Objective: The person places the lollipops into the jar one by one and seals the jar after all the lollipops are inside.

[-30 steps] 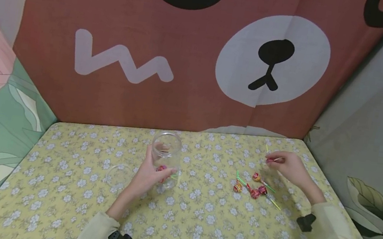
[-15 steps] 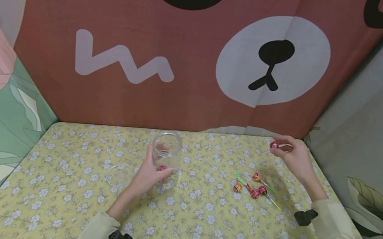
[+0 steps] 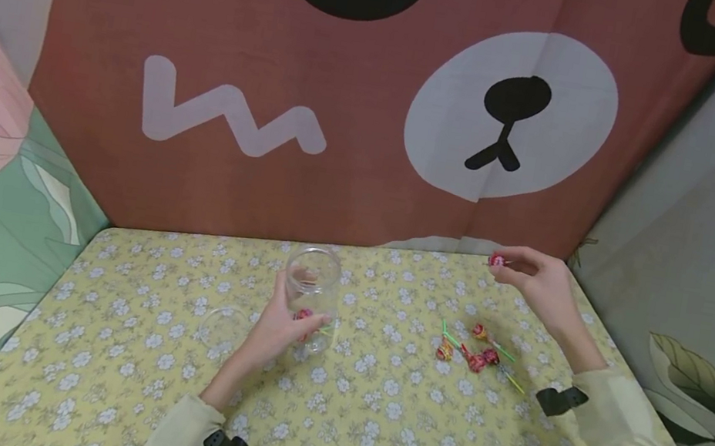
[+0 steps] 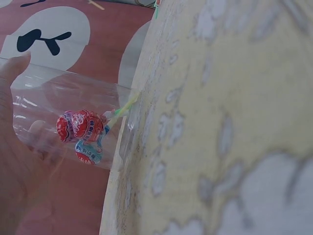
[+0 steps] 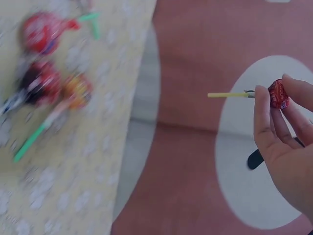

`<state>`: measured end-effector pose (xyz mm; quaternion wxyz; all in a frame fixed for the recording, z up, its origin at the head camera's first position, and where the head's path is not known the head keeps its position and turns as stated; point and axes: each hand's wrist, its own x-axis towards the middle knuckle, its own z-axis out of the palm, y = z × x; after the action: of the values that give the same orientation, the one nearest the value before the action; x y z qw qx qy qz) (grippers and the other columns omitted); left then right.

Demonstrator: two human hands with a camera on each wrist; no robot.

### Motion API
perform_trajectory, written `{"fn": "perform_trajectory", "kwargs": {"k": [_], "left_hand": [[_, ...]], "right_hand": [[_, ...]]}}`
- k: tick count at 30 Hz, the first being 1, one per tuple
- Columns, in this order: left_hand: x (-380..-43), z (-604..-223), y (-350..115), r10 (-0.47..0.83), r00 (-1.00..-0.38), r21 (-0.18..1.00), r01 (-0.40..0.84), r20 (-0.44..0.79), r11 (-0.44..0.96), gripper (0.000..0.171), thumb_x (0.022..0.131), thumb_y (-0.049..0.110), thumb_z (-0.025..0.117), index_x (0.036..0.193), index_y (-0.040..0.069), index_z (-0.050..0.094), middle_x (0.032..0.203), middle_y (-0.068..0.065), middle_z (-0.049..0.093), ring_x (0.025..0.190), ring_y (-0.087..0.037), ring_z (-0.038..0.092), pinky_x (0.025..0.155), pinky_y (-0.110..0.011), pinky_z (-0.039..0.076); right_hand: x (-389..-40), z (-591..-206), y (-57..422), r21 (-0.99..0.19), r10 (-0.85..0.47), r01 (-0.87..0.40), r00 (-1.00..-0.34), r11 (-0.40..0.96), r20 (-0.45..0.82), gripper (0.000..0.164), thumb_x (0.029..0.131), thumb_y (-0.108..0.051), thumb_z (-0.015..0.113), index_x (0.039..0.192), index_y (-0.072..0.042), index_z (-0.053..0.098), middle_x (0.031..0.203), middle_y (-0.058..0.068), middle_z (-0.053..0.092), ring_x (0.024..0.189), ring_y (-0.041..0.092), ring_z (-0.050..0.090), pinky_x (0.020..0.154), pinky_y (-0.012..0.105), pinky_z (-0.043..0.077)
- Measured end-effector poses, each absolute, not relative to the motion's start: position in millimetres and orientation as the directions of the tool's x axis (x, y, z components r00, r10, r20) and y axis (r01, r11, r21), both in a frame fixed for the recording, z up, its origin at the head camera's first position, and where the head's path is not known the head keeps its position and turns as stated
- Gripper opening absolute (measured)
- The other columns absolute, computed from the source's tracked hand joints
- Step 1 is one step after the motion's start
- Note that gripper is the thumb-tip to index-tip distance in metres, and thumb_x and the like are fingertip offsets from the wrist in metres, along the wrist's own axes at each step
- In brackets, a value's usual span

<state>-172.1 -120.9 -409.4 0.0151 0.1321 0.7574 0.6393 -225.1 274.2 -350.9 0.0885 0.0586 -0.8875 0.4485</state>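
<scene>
Right now, nearest me, my left grip (image 3: pixel 280 326) wraps round the uncapped clear jar (image 3: pixel 320 298), holding it upright on the tabletop (image 3: pixel 366 431). To its right lie the loose lollipops (image 3: pixel 477 361), and up past them my right grip (image 3: pixel 543 285), narrowed to a fingertip pinch, has one red lollipop (image 5: pixel 278 95) by its head, yellow stick (image 5: pixel 226 95) pointing down, well to the right of the jar and farther from me.

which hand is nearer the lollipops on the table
Right: the right hand is raised beyond the loose lollipops, pinching another lollipop; the left hand grips the jar to their left.
</scene>
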Motion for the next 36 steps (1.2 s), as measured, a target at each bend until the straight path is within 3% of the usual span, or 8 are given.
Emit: {"fn": "perform_trajectory", "kwargs": {"k": [10, 13, 19, 23, 29, 33, 36], "left_hand": [[-173, -412, -120, 0.211, -0.967, 0.977, 0.17, 0.141, 0.128, 0.073, 0.084, 0.014, 0.075, 0.137, 0.016, 0.025, 0.142, -0.011, 0.037, 0.131, -0.031, 0.036, 0.1, -0.051, 0.039], [-173, -412, -120, 0.209, -0.968, 0.978, 0.167, 0.139, 0.124, 0.073, 0.084, 0.013, 0.074, 0.137, 0.016, 0.024, 0.141, -0.01, 0.038, 0.121, -0.032, 0.045, 0.094, -0.051, 0.044], [-173, -411, -120, 0.212, -0.967, 0.975, 0.174, 0.143, 0.135, 0.074, 0.084, 0.013, 0.074, 0.138, 0.015, 0.024, 0.142, -0.013, 0.037, 0.129, -0.033, 0.038, 0.099, -0.049, 0.04], [-172, -410, -120, 0.216, -0.967, 0.975, 0.169, 0.136, 0.145, 0.074, 0.085, 0.013, 0.074, 0.139, 0.013, 0.023, 0.143, -0.013, 0.035, 0.135, -0.033, 0.031, 0.1, -0.049, 0.039], [-173, -413, -120, 0.212, -0.968, 0.976, 0.163, 0.13, 0.145, 0.079, 0.084, 0.014, 0.074, 0.142, 0.008, 0.021, 0.143, -0.01, 0.036, 0.127, -0.034, 0.039, 0.095, -0.047, 0.043], [-180, -425, -121, 0.198, -0.971, 0.976, 0.164, 0.134, 0.146, 0.079, 0.083, 0.015, 0.076, 0.142, 0.013, 0.022, 0.142, -0.007, 0.036, 0.13, -0.032, 0.036, 0.09, -0.044, 0.046], [-185, -435, -121, 0.186, -0.972, 0.974, 0.174, 0.146, 0.146, 0.08, 0.082, 0.018, 0.077, 0.141, 0.016, 0.024, 0.139, -0.004, 0.039, 0.118, -0.033, 0.046, 0.078, -0.039, 0.052]], "right_hand": [[-223, -324, 248, -0.858, -0.04, -0.311, -0.945, 0.408, 0.324, 0.037, 0.089, -0.032, 0.068, 0.115, -0.005, 0.065, 0.102, 0.006, 0.067, 0.086, 0.017, 0.065, 0.073, 0.024, 0.054], [-225, -321, 243, -0.892, -0.044, -0.355, -0.933, 0.279, 0.357, 0.034, 0.089, -0.022, 0.069, 0.113, 0.002, 0.065, 0.098, 0.008, 0.068, 0.082, 0.019, 0.067, 0.073, 0.026, 0.055], [-228, -316, 233, -0.914, -0.067, -0.405, -0.913, 0.008, 0.403, 0.031, 0.089, -0.008, 0.067, 0.11, 0.014, 0.06, 0.094, 0.013, 0.069, 0.079, 0.023, 0.069, 0.075, 0.034, 0.055], [-230, -312, 227, -0.914, -0.073, -0.4, -0.911, -0.073, 0.405, 0.028, 0.09, -0.006, 0.066, 0.108, 0.014, 0.06, 0.094, 0.016, 0.069, 0.079, 0.025, 0.069, 0.076, 0.037, 0.055], [-232, -306, 218, -0.909, -0.037, -0.396, -0.914, -0.132, 0.404, 0.027, 0.089, -0.007, 0.067, 0.107, 0.013, 0.062, 0.093, 0.016, 0.069, 0.078, 0.024, 0.069, 0.073, 0.034, 0.056], [-233, -301, 210, -0.898, -0.042, -0.396, -0.911, -0.191, 0.411, 0.027, 0.09, -0.006, 0.066, 0.109, 0.013, 0.061, 0.094, 0.016, 0.07, 0.078, 0.024, 0.069, 0.074, 0.033, 0.056], [-233, -297, 205, -0.884, -0.061, -0.395, -0.905, -0.25, 0.422, 0.029, 0.091, -0.005, 0.064, 0.111, 0.015, 0.059, 0.094, 0.015, 0.07, 0.08, 0.024, 0.069, 0.074, 0.034, 0.056]]}}
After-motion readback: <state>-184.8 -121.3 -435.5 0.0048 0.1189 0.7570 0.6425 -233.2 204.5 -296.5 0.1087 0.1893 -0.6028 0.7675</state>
